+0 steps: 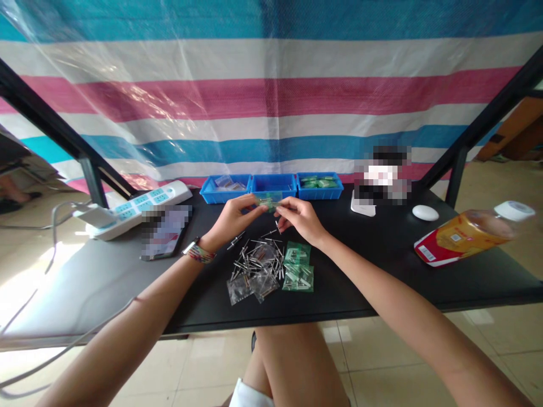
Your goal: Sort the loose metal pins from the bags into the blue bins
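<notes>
My left hand (242, 213) pinches the left end of a small green plastic bag (270, 199) with metal pieces showing through it. My right hand (300, 217) closes on the bag's right end, and a thin silver pin (278, 226) shows just below its fingers. Below my hands lies a loose pile of silver blind rivets (254, 257). Clear plastic bags (240, 288) with small metal parts lie on the pile's near side. Right of it, green bags of rivets (298, 277) are stacked together.
Three blue bins stand behind my hands: a left bin (212, 195) with clear bags, a middle bin (274, 192), and a right bin (320, 192) with green bags. A power strip (144, 206) and phone (167, 234) lie left; a bottle (462, 234) and white oval object (425, 213) right.
</notes>
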The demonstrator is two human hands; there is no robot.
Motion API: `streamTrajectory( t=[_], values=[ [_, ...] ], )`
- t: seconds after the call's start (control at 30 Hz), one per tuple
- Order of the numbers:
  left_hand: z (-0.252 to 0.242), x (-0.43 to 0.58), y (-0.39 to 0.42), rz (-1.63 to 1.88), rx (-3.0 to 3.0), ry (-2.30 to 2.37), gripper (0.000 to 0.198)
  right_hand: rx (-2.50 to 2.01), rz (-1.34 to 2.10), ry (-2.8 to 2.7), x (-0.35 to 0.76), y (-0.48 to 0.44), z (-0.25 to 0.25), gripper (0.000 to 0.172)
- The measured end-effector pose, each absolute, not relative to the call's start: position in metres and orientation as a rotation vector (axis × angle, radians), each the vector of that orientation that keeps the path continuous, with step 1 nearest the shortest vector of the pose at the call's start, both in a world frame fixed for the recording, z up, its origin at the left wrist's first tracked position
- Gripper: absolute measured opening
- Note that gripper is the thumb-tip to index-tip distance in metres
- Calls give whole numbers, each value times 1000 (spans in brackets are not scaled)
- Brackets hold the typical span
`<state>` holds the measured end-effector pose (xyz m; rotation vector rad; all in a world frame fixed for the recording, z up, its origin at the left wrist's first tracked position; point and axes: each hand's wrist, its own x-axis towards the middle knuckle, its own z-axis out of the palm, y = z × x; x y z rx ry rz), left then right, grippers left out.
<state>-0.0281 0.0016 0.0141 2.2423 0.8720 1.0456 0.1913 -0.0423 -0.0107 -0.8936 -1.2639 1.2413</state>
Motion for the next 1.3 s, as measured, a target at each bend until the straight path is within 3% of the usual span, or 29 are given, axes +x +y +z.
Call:
streamTrajectory(
  t=[0.27,0.53,1.0,1.3],
  values=[
    [14,-28,1,991,2105,867,54,-959,1039,-1102,214,-27,0,45],
    [13,-27,2,972,2117,858,53,-1185,799,-764,263,2,-4,32],
    [7,-30,7,969,2139,856,50,-1534,269,-1052,286,11,-21,35],
    [9,-29,6,970,2125,862,49,-1519,182,-973,295,17,-19,34]
  ],
)
